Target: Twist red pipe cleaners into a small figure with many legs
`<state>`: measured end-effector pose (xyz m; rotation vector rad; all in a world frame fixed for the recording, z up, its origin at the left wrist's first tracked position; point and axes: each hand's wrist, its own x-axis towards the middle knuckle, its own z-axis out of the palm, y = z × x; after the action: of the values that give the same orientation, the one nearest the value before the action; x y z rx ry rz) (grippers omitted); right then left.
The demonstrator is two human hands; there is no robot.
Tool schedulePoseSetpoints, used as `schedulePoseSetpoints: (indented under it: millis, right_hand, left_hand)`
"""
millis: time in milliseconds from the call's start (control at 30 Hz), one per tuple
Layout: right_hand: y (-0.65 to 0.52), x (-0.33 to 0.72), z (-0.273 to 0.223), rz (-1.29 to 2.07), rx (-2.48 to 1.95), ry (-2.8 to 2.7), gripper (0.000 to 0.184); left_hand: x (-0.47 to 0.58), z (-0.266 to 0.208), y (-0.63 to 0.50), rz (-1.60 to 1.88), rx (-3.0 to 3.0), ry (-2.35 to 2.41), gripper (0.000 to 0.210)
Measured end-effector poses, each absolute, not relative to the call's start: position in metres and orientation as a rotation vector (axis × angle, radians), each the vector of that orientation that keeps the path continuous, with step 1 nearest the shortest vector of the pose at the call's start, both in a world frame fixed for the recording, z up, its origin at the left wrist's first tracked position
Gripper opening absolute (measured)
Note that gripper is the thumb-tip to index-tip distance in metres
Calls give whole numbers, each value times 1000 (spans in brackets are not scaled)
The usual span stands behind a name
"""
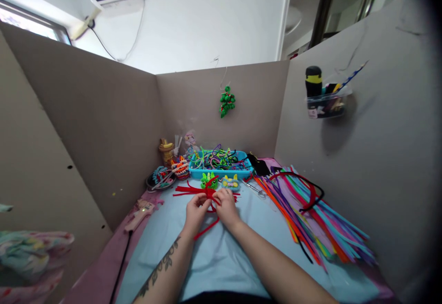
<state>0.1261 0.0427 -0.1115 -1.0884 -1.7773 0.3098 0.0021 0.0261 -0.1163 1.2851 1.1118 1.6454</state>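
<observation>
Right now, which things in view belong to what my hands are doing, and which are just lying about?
Seemingly in the job:
red fuzzy stems, pinched in your left hand and right hand
similar coloured stems, at right

Seemingly just lying about:
gold-topped jar
pale figurine
green ornament, hanging

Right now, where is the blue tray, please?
In the head view, the blue tray sits near the middle, beyond the left hand and the right hand, just in front of the grey back panel.

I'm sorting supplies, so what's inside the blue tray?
The blue tray holds a tangle of thin strands, many green, some purple and black. Whatever lies beneath the tangle is covered and can't be seen.
</observation>
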Motion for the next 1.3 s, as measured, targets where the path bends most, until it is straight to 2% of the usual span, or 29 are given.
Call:
schedulePoseSetpoints:
  millis: [200, 333, 400, 567, 600, 700, 867, 933, 1067, 1167, 1300]
  right_hand:
    - [48, 128, -112, 311, -1056, -1789, 22]
    - [49, 140, -107, 352, -893, -1891, 46]
    - [48, 145, -104, 385, -784, -2074, 51]
    - [37, 145, -95, 433, -566, -2344, 18]
    - [34, 145, -92, 456, -533, -2330, 16]
    - [27, 146, -83, 514, -514, -2259, 21]
    - [25, 147, -83, 437, -640, -2354, 48]
    - [25, 142, -89, 409, -673, -2381, 44]
    - [24, 133, -95, 401, -601, -2359, 23]
    - [19, 138, -84, 584, -532, -2172, 15]
    - [14, 155, -63, 860, -431, -1840, 18]
  left_hand:
    - [1, -118, 27, 1643, 1229, 1152, 25]
    - [-8, -123, 36, 1766, 1015, 1188, 31]
    - [-13, -127, 41, 1807, 931, 1171, 34]
    - [-19, -132, 45, 1870, 893, 1205, 38]
    - [-20, -132, 45, 1873, 904, 1214, 38]
    - [-19, -132, 45, 1875, 930, 1193, 37]
    - [-19, -129, 45, 1884, 840, 1168, 38]
    - [-20, -128, 44, 1880, 842, 1180, 37]
    - [-20, -128, 43, 1860, 889, 1189, 35]
    - [-21, -128, 42, 1863, 928, 1218, 32]
    - [-19, -128, 40, 1883, 979, 1318, 29]
